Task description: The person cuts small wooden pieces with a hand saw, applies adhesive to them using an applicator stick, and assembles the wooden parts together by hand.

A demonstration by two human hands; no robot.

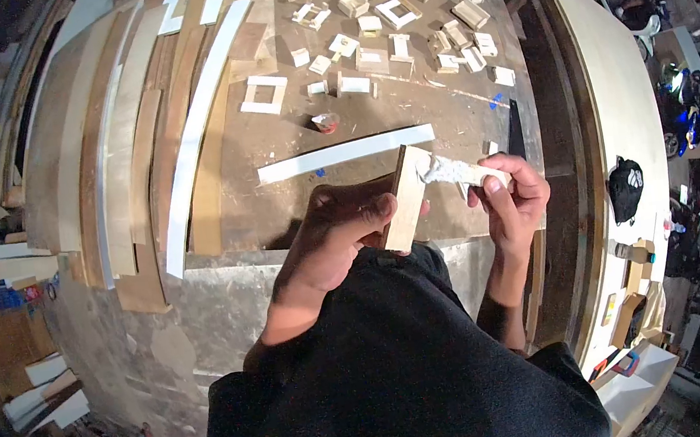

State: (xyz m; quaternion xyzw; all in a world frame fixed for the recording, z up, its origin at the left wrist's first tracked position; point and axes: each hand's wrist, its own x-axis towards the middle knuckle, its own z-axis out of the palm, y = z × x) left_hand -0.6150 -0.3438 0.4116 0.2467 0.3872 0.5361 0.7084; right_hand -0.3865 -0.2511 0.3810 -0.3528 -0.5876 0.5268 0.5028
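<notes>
My left hand (339, 235) is closed round a pale wooden block (406, 212), held tilted above the table's near edge. My right hand (515, 198) pinches the right end of a thin light strip (477, 174). Whitish, rough material (444, 169) covers the strip's left part, which meets the upper part of the block. Whether the strip touches the block or only overlaps it in view, I cannot tell. Just beyond the hands, a long white strip (346, 154) lies on the brown table (278, 205).
Several small wooden pieces and frames (265, 94) lie on the far part of the table, with a small reddish cup (325, 123) nearer. Long boards (145, 147) cover the left side. A pale panel (615, 99) stands right, with a black item (626, 189) on it.
</notes>
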